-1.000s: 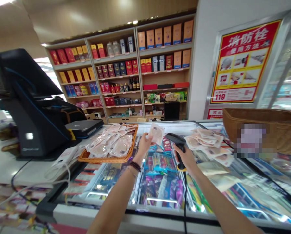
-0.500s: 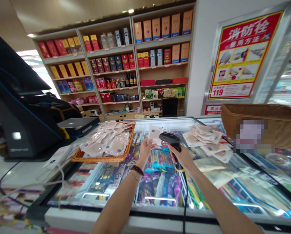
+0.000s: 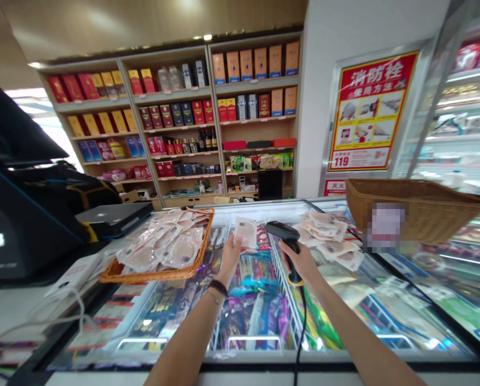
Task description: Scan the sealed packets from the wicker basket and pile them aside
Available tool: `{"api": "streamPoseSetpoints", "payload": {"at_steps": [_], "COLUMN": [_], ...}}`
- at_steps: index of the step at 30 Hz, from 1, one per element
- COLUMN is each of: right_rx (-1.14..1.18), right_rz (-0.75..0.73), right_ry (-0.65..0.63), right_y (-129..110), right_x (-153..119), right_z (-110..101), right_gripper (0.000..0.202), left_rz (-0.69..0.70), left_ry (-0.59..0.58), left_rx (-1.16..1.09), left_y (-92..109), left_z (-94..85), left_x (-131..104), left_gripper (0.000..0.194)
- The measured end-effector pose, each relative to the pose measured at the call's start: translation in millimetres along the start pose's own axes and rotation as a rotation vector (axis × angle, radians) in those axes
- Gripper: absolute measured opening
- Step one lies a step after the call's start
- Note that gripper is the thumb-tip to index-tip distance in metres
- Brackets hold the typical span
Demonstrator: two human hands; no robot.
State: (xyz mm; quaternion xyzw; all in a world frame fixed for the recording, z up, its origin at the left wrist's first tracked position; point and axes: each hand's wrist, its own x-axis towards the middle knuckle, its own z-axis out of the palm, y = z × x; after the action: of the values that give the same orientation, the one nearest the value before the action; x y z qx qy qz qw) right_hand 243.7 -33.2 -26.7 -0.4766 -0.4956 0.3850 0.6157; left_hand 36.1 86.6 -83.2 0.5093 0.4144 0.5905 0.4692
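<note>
Evidently, one thin, pale packet [image 3: 247, 235] is held near the centre of the frame, its lower left edge pinched between the thumb and fingers of the left hand [image 3: 231, 254]. Being probably light, limp and slightly slippery, it is best gripped by a margin, without its middle being squeezed. Just to its right, a black scanner [image 3: 284, 232] is held by its handle, wrapped by the right hand's [image 3: 301, 261] fingers. Similar packets are heaped in an orange basket [image 3: 151, 277] at left and piled loosely right of centre.
</note>
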Motion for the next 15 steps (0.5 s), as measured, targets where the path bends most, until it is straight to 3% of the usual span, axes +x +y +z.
{"api": "streamPoseSetpoints", "payload": {"at_steps": [5, 10, 15], "right_rx": [-0.096, -0.148, -0.141], "right_rz": [0.0, 0.002, -0.009], "right_ry": [0.129, 0.291, 0.404], "right_y": [-10.4, -14.5, -12.1], "right_x": [-4.5, -19.6, -35.9], "right_z": [-56.9, -114.6, -152.3], "right_gripper": [0.051, 0.051, 0.048], "left_rz": [-0.03, -0.068, -0.039], "left_ry": [-0.02, -0.148, -0.255], "left_rx": [0.067, 0.143, 0.324], "left_y": [-6.1, -2.0, 4.8], "left_z": [32.1, 100.9, 171.4], "left_x": [22.8, 43.0, 49.4], "left_gripper": [0.028, 0.013, 0.022]}}
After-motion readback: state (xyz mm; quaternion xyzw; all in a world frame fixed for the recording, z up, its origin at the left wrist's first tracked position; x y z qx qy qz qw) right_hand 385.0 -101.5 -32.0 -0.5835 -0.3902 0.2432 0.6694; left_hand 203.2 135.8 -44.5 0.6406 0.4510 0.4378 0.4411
